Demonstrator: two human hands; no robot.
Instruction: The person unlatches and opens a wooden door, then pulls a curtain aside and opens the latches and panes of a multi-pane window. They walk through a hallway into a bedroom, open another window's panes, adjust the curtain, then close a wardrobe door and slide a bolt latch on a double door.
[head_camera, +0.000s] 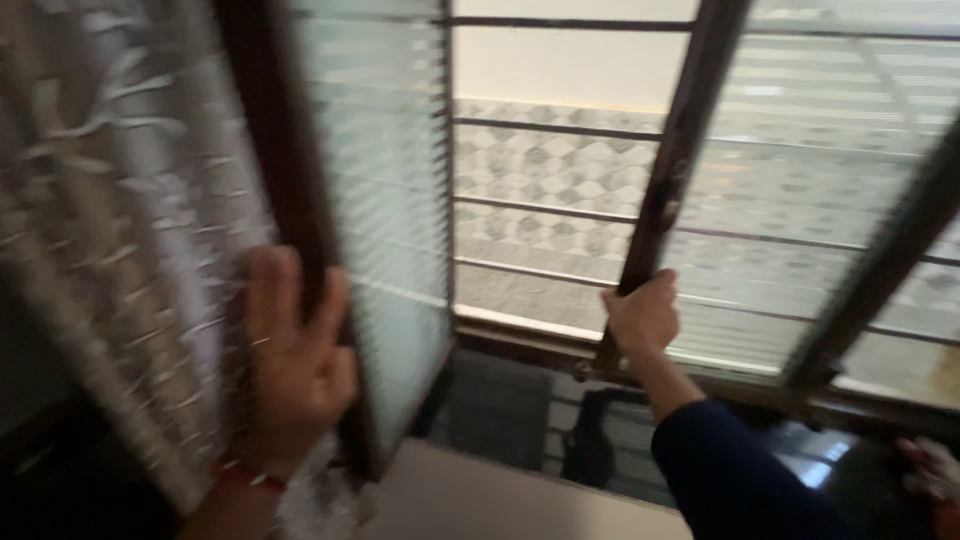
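The left hand (295, 365) lies flat and open, fingers spread, against the dark brown wooden frame of the left window shutter (375, 200), pressing on its lower part rather than closing around it. A red thread bracelet (245, 477) circles that wrist. This shutter is swung inward toward the camera, and its pane is ribbed frosted glass with a greenish tint. Just to the left of the hand hangs a patterned curtain (110, 230), pale with a light leafy design, blurred by motion; the hand touches or nearly touches its edge, though which cannot be told.

The right hand (642, 315) is closed in a fist around the lower end of the dark wooden stile of the right window shutter (800, 190), gripping it from the inner edge. A dark blue sleeve (735, 475) covers the forearm up to the wrist. This shutter also carries ribbed frosted glass and stands angled, partly open, with a second dark frame member slanting across the far right.

Between the two shutters the opening shows horizontal metal window bars (550, 205) running across, and behind them a wall of tiles (545, 170) in a grey and white diamond pattern, with a plain pale wall above. Below the opening is the dark wooden sill (520, 340), and beneath it a dark glossy surface catching reflections. No packages, labels or signs are in sight.
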